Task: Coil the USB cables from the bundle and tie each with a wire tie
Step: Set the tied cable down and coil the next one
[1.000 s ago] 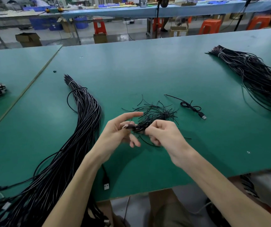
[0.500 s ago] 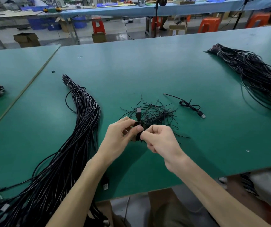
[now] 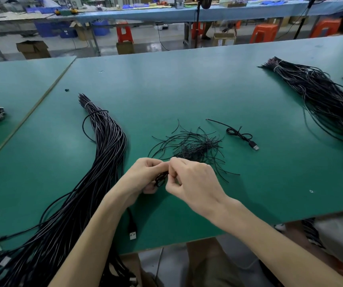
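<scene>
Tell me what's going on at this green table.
A person is bundling USB cables. Both the left hand and right hand pinch a small coiled cable just above the table, in front of a loose pile of wire ties. One tied cable lies beyond; the big bundle waits at the left.

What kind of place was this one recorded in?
Most likely a factory assembly or packing floor: long green worktables, big bundles of black USB cables, a pile of wire ties, and plastic stools and cardboard boxes along the aisle behind.
</scene>
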